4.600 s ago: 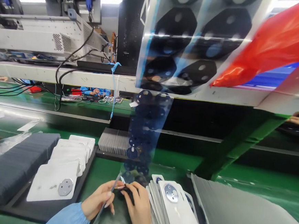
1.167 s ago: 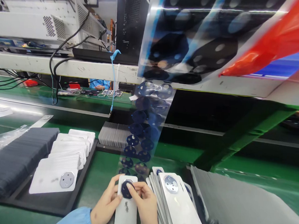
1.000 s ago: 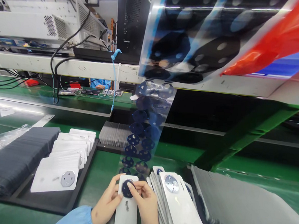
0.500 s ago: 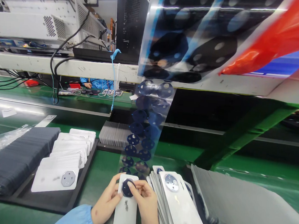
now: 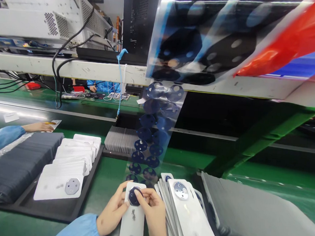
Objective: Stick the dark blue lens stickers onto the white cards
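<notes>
My left hand (image 5: 114,210) grips a white phone back cover (image 5: 132,230) by its left edge, close to the top end. A dark octagonal film piece (image 5: 131,200) with small holes lies on the cover's camera area. My right hand (image 5: 154,209) holds the cover's upper right side, its thumb pressing on the dark piece. Fingers behind the cover are hidden. Just beyond, a clear strip (image 5: 148,133) of similar dark film pieces hangs down to the bench. Right of my right hand, white back covers (image 5: 195,222) with silvery camera areas lie overlapped.
On the left, a black tray (image 5: 46,209) carries fanned white covers (image 5: 56,184) and a long row of dark sheets (image 5: 14,168). Grey sheets (image 5: 261,213) fill the right side. A co-worker's blue sleeve (image 5: 3,138) reaches in at left. A shelf beam (image 5: 95,70) crosses above.
A co-worker's arm has come in from the left and its hand reaches a white piece behind the dark row. My thumb still presses the dark film piece, with little visible movement.
</notes>
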{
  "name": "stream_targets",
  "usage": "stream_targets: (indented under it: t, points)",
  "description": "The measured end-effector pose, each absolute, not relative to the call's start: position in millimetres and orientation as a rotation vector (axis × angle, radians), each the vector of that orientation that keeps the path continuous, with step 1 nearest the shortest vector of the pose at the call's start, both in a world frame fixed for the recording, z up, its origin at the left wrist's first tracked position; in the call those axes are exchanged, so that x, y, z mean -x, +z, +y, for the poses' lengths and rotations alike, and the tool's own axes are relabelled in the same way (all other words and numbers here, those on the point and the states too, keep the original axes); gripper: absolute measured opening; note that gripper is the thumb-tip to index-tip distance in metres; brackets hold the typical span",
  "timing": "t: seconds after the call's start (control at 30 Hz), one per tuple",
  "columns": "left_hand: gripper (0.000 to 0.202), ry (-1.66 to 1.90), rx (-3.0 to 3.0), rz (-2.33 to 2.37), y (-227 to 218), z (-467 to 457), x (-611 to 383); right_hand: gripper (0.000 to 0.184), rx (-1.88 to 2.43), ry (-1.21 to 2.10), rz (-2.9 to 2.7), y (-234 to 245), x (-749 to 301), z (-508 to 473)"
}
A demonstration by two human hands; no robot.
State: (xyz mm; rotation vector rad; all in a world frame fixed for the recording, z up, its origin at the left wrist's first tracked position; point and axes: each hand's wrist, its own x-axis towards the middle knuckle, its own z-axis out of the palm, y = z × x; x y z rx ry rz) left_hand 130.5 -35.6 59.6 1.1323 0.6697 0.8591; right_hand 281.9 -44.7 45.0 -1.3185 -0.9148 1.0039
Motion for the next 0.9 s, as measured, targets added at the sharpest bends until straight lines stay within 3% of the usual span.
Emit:
stream_targets:
  t: [0.9]
  points:
    - [0.06,0.871,-1.002,0.585,65.7,-35.1,-133.9,0.031,1.264,1.048,-0.788,53.1,-278.4,-49.5]
